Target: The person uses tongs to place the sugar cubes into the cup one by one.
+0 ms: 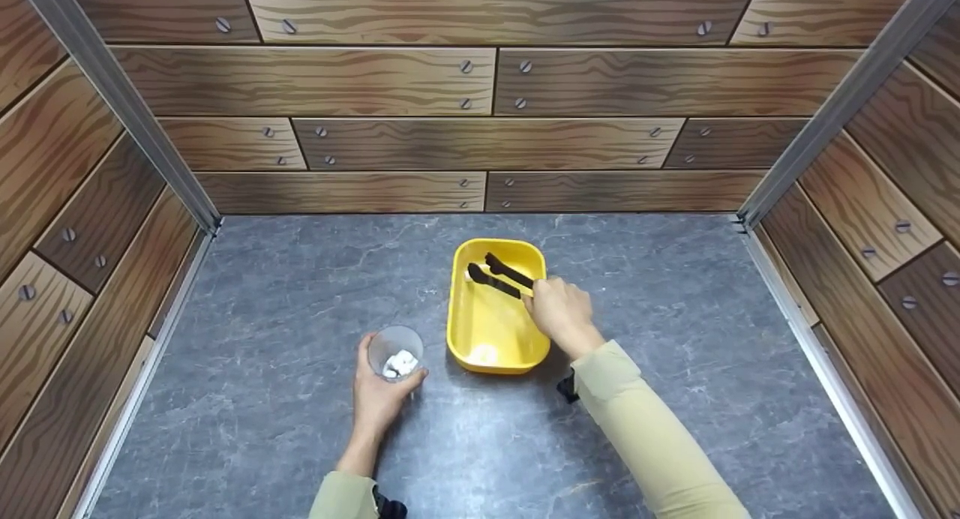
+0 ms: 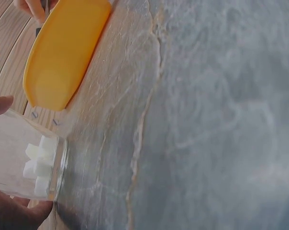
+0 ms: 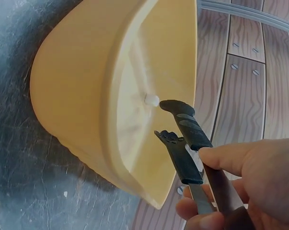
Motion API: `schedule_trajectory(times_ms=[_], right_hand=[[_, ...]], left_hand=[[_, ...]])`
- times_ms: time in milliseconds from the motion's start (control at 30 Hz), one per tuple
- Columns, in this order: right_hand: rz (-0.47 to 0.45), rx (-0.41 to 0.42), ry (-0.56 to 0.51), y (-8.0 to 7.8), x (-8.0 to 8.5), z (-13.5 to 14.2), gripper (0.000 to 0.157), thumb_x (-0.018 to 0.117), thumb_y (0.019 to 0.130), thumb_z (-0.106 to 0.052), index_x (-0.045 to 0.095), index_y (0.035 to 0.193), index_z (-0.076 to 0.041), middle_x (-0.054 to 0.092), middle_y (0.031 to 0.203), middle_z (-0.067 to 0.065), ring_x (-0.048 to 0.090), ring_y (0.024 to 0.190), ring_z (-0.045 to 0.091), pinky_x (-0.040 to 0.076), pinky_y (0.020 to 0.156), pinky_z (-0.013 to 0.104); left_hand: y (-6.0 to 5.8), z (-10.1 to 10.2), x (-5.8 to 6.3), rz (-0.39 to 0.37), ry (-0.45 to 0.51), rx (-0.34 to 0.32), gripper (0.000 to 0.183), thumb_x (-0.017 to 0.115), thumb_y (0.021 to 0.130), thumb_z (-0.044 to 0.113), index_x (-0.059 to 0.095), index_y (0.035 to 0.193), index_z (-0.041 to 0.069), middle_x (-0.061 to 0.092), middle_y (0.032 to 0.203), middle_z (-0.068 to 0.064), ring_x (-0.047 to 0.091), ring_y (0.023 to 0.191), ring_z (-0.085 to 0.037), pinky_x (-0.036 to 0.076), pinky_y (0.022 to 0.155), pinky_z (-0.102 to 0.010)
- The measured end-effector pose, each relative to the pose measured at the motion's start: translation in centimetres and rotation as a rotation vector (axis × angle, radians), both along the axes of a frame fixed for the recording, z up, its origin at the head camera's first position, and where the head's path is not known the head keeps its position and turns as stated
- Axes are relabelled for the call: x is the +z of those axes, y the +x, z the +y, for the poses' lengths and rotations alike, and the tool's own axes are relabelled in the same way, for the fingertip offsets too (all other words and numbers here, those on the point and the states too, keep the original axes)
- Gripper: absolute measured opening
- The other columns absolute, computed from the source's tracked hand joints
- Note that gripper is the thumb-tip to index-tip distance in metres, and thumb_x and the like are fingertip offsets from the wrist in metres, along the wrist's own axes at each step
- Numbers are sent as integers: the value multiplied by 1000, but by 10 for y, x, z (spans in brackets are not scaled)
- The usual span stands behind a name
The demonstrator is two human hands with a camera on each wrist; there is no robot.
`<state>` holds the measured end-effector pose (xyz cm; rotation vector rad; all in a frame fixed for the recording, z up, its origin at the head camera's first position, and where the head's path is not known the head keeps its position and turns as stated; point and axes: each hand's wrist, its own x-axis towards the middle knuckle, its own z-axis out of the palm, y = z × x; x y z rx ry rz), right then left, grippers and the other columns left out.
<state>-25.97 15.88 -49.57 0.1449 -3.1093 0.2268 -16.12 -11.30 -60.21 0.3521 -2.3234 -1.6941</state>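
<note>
My left hand (image 1: 379, 395) holds a clear cup (image 1: 381, 345) from the side, thumb and fingers around it. Several white cubes (image 2: 43, 160) lie at the cup's bottom. To the right of it stands a yellow plastic tub (image 1: 480, 331). Above the tub's right side, my right hand (image 1: 561, 313) grips a pair of tongs (image 3: 186, 129) with metal arms and black tips. The tongs' tips are spread apart and reach over the tub's far part, with nothing between them. One white cube (image 3: 151, 100) lies inside the tub, close to one tip in the right wrist view.
A grey marbled tabletop (image 1: 300, 279) lies under everything. Wood-patterned panels (image 1: 390, 144) close off the back and both sides, with metal posts (image 1: 825, 106) at the corners.
</note>
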Motion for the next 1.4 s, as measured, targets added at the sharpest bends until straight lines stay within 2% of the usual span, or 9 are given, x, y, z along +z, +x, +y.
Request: schedule_trajectory(times_ms=[500,800,1167,1400], right_hand=[[-50,10,49,-10,-9,-13,31,63,94,-34,72,89,-5,69,90,15,66,77,39,54,62,52],[-45,25,81,-15,-11,-18,30,63,95,-33,73,89,-6,69,89,14,66,76,37,55,62,51],[-28,30,94,-16,-14,-20,31,62,95,-33,74,93,-5,68,88,13,66,78,37,55,64,51],[-16,51,98,-18,-16,-18,31,62,96,-33,73,94,-4,68,89,12,67,78,37,55,64,51]], left_hand=[[0,0,-1,23,19,-4,104,93,61,18,35,146,3,47,140,-23,46,128,-40,39,105,-51],[0,-1,-1,7,19,-7,105,93,63,20,34,148,5,46,142,-21,45,128,-40,39,104,-51],[0,-1,-3,46,19,0,104,94,60,18,36,145,4,48,139,-23,47,127,-41,38,105,-52],[0,0,-2,38,25,0,105,94,61,19,35,146,3,47,140,-24,46,127,-41,38,105,-51]])
